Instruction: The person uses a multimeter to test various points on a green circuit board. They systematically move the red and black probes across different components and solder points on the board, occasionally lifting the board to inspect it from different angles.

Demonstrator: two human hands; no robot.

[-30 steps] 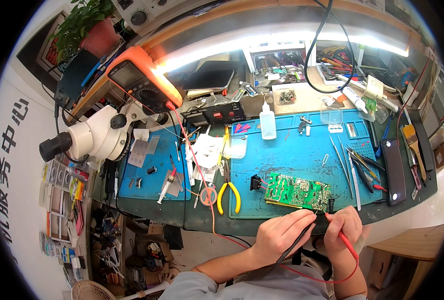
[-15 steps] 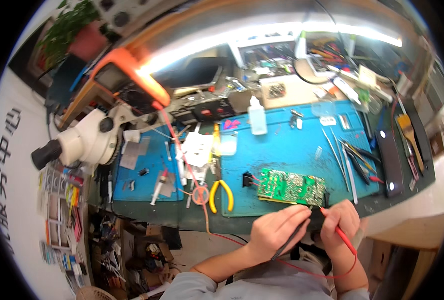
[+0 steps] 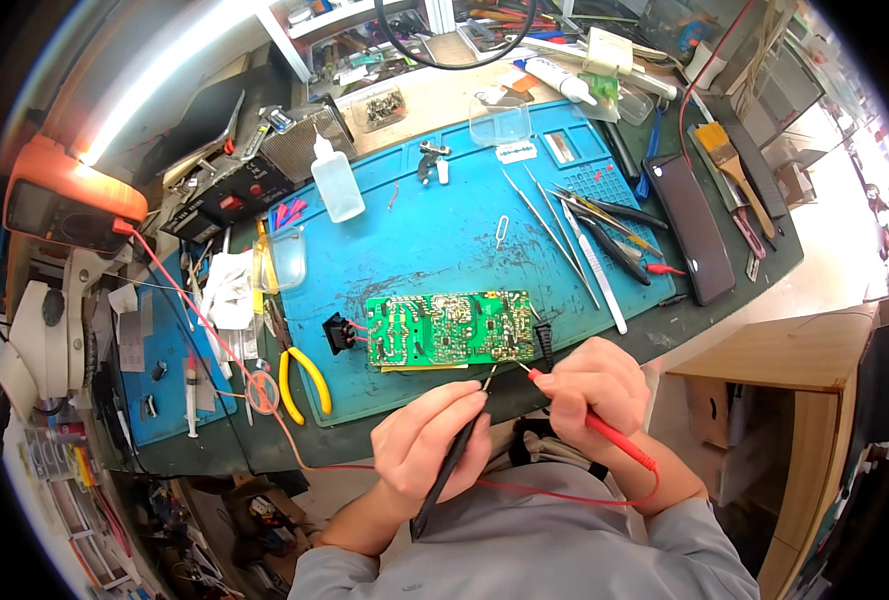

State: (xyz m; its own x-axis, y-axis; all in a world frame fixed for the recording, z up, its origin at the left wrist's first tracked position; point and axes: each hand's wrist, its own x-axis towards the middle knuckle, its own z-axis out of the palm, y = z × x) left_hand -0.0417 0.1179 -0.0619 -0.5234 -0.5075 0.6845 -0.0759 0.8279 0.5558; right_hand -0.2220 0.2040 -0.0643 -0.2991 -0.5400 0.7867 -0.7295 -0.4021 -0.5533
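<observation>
A green circuit board [image 3: 429,335] lies solder side up on the blue work mat [image 3: 404,240], with a black socket [image 3: 339,333] wired to its left end. My left hand [image 3: 426,440] is closed around a black test probe [image 3: 451,462], its tip at the board's near edge. In my right hand [image 3: 599,388] is a red test probe [image 3: 616,436], pointing at the same edge a little further right. Whether either tip touches the board I cannot tell. A red lead runs left toward an orange multimeter [image 3: 74,195], whose display is too small to read.
Yellow-handled pliers [image 3: 304,385] lie left of the board. Tweezers [image 3: 554,230], more pliers [image 3: 614,250] and a dark phone [image 3: 692,240] are to the right. Further back stands a clear squeeze bottle [image 3: 337,185]. A wooden table [image 3: 774,330] is at the far right.
The view has turned to the right, so the bench appears rotated and the board further left. Both hands keep their probes, with the tips near the board's front edge.
</observation>
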